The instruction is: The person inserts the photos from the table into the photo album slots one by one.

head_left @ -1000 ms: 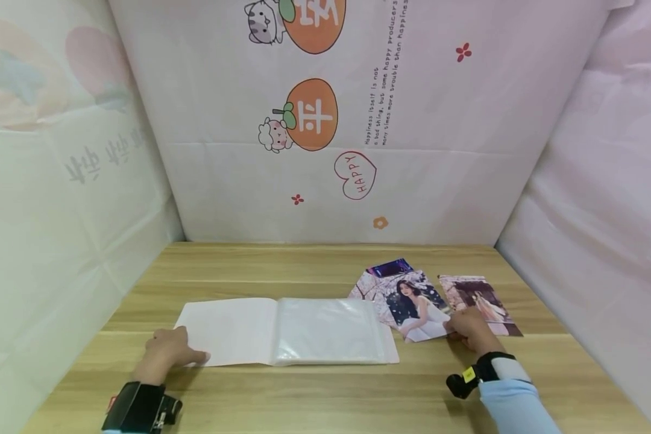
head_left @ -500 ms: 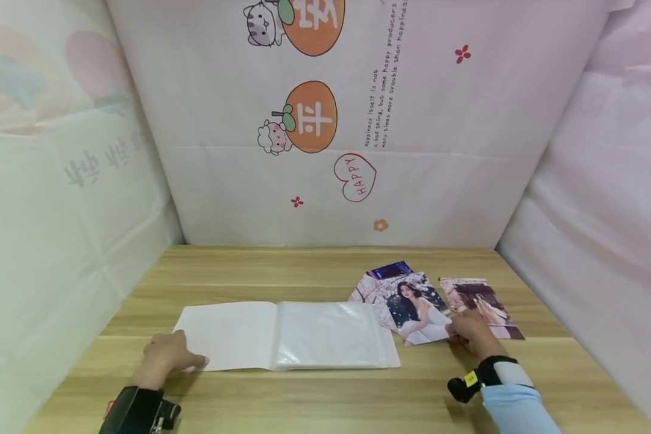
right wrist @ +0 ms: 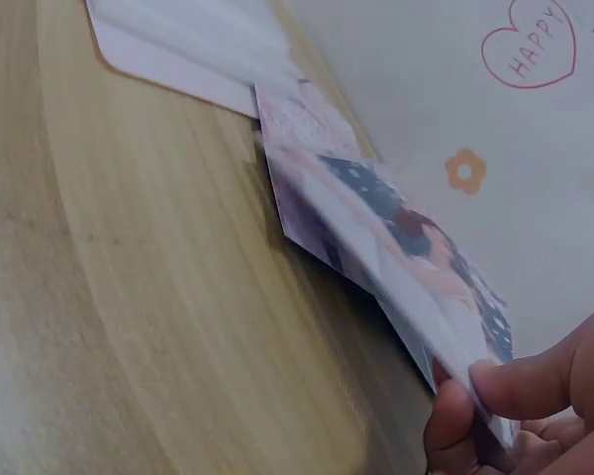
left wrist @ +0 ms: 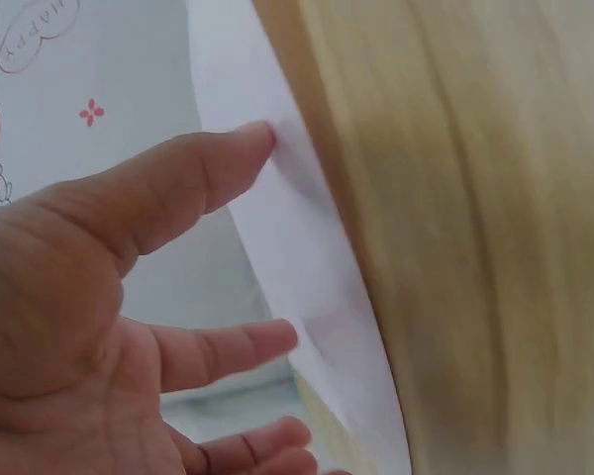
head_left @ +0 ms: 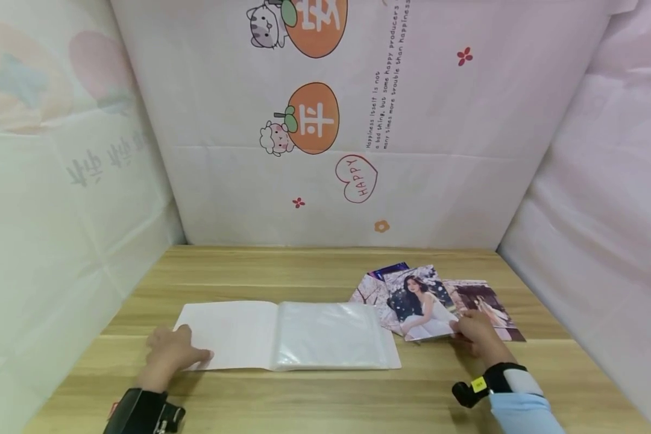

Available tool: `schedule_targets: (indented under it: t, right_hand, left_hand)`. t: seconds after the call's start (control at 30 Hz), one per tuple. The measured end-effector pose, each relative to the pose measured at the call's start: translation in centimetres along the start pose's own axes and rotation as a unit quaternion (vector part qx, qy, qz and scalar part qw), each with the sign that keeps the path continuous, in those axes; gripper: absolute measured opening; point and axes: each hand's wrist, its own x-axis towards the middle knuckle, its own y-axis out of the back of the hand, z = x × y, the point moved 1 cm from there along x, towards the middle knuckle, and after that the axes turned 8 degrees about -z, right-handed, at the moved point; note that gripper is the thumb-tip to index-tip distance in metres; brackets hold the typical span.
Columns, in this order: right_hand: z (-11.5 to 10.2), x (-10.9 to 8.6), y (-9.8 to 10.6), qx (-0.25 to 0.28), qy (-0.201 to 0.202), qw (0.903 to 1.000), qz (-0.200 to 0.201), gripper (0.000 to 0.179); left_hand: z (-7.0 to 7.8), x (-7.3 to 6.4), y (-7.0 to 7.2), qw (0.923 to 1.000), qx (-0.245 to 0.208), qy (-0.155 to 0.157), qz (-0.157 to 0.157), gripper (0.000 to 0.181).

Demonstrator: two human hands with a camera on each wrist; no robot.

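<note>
An open photo album lies on the wooden table, its white inside cover to the left and clear plastic sleeves to the right. My left hand rests at the cover's lower left corner. In the left wrist view its thumb and fingers are spread, fingertips touching the white cover. Between thumb and fingers my right hand pinches the lower right corner of a photo of a seated person in a white dress. The right wrist view shows that photo tilted up over other photos.
Under the held photo lie a pink blossom photo and a dark purple one, beside the album's right edge. Another photo lies to the right, behind my right hand. White printed sheets wall the table's back and both sides.
My right hand has lifted the photo of the seated person slightly and shifted it right, so it now overlaps the photo at the right. My left hand stays at the album cover.
</note>
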Motion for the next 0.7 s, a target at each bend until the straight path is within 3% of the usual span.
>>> schedule_targets:
  t: [0.3, 0.5, 0.7]
  right_hand:
    - [-1.5, -1.4, -2.1, 0.095, 0.026, 0.9949, -0.022, 0.011]
    - [-3.3, -2.6, -4.7, 0.102, 0.048, 0.9923, -0.052, 0.015]
    - [-4.4, -3.4, -7.2, 0.118, 0.066, 0.9890, -0.061, 0.025]
  left_hand:
    - [2.7, 0.5, -0.6, 0.9954, -0.036, -0.054, 0.070, 0.062]
    - [4.6, 0.6, -0.6, 0.9895, -0.055, -0.073, 0.112, 0.053]
    - [6.3, 0.1, -0.3, 0.9832, -0.063, -0.117, 0.125, 0.050]
